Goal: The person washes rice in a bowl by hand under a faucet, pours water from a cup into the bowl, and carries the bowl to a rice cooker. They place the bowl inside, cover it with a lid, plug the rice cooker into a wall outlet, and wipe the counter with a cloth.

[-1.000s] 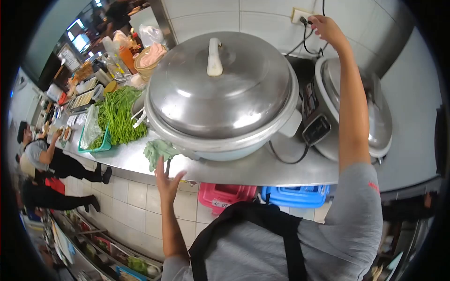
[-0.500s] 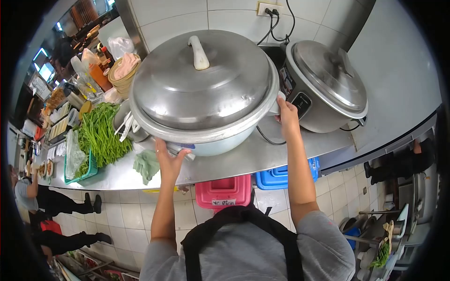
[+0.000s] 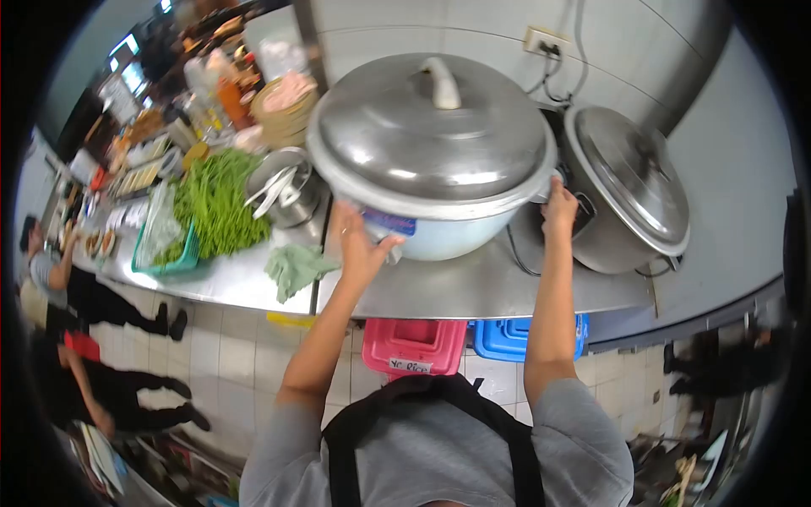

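Observation:
A big, pale-bodied rice pot [image 3: 452, 239] with a domed metal lid [image 3: 405, 139] and a curved white lid handle stands in front of me at the counter. My left hand [image 3: 361, 252] grips its near left side, thumb pointing right below the rim; the other fingers are partly hidden. On the right side, my right hand [image 3: 559, 209] is closed around the side handle. Just right of the pot is a second, grey rice cooker [image 3: 625, 182], tilted in the view, with its lid on. A crumpled green cloth [image 3: 297, 269] lies left of my left hand.
Left along the steel counter [image 3: 456, 296] are a steel pot [image 3: 296, 211] with white utensils, leafy green stalks [image 3: 215, 203] in a teal basket [image 3: 173, 260], and bottles. Red [image 3: 414, 338] and blue bins [image 3: 515, 334] sit below. People stand at far left and right.
The view has swung, so the counter items appear farther right. Both hands stay on the big pot, which now sits closer to the grey cooker and farther from the steel pot.

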Demonstrator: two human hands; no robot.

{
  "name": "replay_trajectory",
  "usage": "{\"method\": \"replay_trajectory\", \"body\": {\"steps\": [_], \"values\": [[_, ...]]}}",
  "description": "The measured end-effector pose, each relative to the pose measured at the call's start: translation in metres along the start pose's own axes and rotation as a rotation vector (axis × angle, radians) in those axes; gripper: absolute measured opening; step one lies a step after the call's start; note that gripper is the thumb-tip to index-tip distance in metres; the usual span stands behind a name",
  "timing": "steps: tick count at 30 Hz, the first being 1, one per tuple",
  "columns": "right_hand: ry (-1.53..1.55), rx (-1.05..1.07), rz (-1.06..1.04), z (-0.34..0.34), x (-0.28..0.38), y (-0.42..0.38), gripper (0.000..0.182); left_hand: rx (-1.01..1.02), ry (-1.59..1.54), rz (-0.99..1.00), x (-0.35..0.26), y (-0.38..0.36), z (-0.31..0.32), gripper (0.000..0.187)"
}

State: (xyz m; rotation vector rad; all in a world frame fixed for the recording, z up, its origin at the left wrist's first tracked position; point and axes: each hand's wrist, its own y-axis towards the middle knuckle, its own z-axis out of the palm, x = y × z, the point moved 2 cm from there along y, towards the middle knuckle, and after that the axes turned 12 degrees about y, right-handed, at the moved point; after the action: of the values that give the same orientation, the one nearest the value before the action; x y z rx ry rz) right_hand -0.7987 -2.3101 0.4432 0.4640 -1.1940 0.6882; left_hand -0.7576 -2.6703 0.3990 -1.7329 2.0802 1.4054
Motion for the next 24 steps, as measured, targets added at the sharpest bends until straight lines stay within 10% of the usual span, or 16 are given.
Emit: {"method": "replay_trajectory", "body": {"steps": [15,20,24], "values": [[-0.101,-0.110,-0.154,-0.007,-0.008,-0.023,0.042,0.614,-0.134,-0.150,0.025,0.064,-0.039,0.092],[-0.094,-0.222,-0.234,-0.006,-0.012,-0.015,0.041,0.455,-0.247,-0.002,0.061,0.052,-0.025,0.072],[-0.048,-0.184,-0.138,-0.010,-0.003,-0.022,0.041,0.310,-0.858,-0.581,0.098,0.001,0.013,0.048]]}}
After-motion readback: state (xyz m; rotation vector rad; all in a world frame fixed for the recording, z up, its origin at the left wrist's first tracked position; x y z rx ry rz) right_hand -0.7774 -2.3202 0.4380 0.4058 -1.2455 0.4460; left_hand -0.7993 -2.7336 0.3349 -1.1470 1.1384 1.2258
